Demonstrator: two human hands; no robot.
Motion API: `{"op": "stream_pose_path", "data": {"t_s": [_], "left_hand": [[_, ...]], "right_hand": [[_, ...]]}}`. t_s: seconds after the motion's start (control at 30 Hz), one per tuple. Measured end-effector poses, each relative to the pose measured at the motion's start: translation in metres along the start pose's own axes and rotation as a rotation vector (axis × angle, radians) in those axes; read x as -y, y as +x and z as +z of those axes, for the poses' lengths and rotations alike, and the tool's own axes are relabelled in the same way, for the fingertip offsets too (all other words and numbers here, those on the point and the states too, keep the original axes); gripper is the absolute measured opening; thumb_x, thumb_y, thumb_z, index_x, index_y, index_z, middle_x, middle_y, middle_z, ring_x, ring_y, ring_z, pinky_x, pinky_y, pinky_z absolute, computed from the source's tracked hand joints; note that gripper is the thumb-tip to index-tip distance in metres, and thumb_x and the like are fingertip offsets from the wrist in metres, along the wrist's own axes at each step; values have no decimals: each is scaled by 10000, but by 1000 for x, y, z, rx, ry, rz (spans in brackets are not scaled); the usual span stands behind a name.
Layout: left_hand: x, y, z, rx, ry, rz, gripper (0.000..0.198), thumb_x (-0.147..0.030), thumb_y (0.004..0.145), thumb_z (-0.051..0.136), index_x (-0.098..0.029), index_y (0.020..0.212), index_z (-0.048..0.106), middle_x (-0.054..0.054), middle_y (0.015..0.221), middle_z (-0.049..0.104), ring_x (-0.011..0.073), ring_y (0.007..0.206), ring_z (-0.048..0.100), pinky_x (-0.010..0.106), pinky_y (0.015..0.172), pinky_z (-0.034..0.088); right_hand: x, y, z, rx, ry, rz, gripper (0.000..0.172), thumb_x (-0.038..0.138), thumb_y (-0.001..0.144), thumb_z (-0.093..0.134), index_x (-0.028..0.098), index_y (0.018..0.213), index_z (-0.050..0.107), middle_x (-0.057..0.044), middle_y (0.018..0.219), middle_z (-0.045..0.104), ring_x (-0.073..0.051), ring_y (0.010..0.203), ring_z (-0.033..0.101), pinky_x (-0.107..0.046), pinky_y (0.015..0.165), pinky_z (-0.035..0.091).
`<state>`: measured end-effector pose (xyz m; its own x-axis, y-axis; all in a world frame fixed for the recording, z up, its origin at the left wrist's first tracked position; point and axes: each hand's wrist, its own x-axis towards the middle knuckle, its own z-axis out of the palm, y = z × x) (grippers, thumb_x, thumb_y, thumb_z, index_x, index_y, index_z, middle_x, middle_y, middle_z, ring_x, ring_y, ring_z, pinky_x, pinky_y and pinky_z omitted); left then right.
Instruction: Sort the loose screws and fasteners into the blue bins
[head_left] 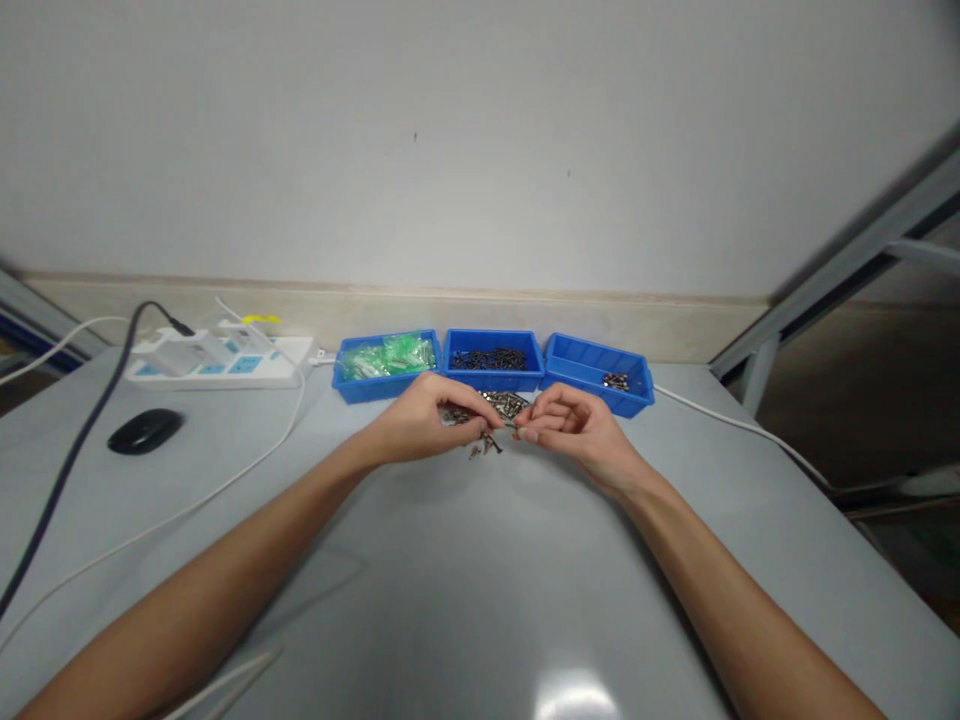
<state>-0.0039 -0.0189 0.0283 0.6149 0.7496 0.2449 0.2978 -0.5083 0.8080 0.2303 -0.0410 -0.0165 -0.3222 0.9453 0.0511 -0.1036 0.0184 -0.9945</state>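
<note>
My left hand and my right hand meet above the table, just in front of the blue bins. Thumb and finger of each are pinched at opposite ends of a small screw-like metal piece; the fingertips hide most of it. Behind and below the fingers lies a pile of metal screws, partly covered by my left hand. A few loose screws stick out toward me from under the left fingertips.
Along the wall stand a blue bin with clear and green plastic packets, a middle bin of dark screws, and a right bin with a few metal pieces. At left are a power strip, a black mouse and cables.
</note>
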Motion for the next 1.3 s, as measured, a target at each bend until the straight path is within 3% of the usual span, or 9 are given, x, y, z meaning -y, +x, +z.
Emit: {"op": "stream_pose_path", "data": {"t_s": [0.13, 0.23, 0.43, 0.5, 0.6, 0.77, 0.9, 1.07, 1.3], "left_hand": [[8, 6, -6, -195, 75, -69, 250, -100, 761, 564, -161, 841, 792, 61, 874, 783, 187, 851, 725, 270, 797, 579], [18, 11, -6, -345, 54, -101, 291, -122, 787, 569, -128, 996, 772, 92, 1004, 771, 206, 927, 725, 329, 890, 584], [30, 15, 0, -381, -123, -180, 531, -93, 781, 565, -65, 1311, 602, 163, 1313, 638, 240, 1173, 647, 407, 1061, 503], [27, 13, 0, -363, -99, -166, 485, -109, 794, 567, -65, 1272, 633, 162, 1312, 638, 241, 1163, 653, 404, 1057, 506], [20, 9, -2, -300, 4, -126, 327, -149, 818, 576, -104, 1101, 735, 118, 1123, 741, 215, 1019, 714, 356, 969, 562], [12, 3, -1, -88, 167, -51, 214, -171, 802, 626, -158, 957, 773, 58, 915, 782, 177, 834, 724, 259, 777, 572], [7, 2, 3, 44, 76, -7, 197, -168, 826, 625, -155, 973, 754, 50, 924, 770, 150, 832, 714, 227, 777, 554], [4, -1, 3, 142, -134, -57, 236, -83, 788, 620, -134, 987, 734, 70, 966, 764, 152, 881, 719, 232, 822, 563], [2, -1, 2, 150, -186, -82, 232, -71, 779, 624, -128, 972, 741, 72, 920, 763, 144, 828, 714, 246, 812, 571]], "right_hand": [[-4, 0, 6, -25, -346, -113, 195, 245, 729, 767, 205, 841, 613, -36, 862, 713, -163, 757, 662, -302, 726, 522], [-6, -1, 14, -30, -637, -214, 155, 206, 722, 742, 211, 839, 640, -16, 810, 679, -169, 739, 612, -292, 682, 475], [-6, -3, 23, -30, -802, -272, 134, 138, 714, 692, 217, 793, 619, 9, 752, 647, -163, 711, 595, -278, 673, 452], [-6, -3, 21, -16, -808, -274, 130, 98, 722, 642, 216, 774, 622, 13, 728, 646, -158, 695, 597, -275, 669, 454], [-6, -2, 13, -17, -745, -255, 134, 91, 721, 630, 212, 780, 636, 4, 739, 674, -158, 693, 617, -280, 676, 478], [-9, 2, -2, -28, -345, -96, 187, 221, 718, 752, 192, 854, 628, -40, 815, 733, -174, 732, 699, -294, 702, 549], [-5, 1, -7, -16, -148, -17, 286, 304, 691, 824, 194, 839, 606, -56, 808, 756, -191, 763, 736, -287, 700, 563], [-1, -1, -5, 9, -56, -9, 291, 283, 687, 842, 197, 833, 605, -50, 818, 763, -177, 763, 740, -279, 721, 568], [0, -1, -1, 35, -2, 7, 295, 270, 672, 852, 203, 829, 612, -39, 811, 765, -177, 762, 747, -287, 744, 581]]}}
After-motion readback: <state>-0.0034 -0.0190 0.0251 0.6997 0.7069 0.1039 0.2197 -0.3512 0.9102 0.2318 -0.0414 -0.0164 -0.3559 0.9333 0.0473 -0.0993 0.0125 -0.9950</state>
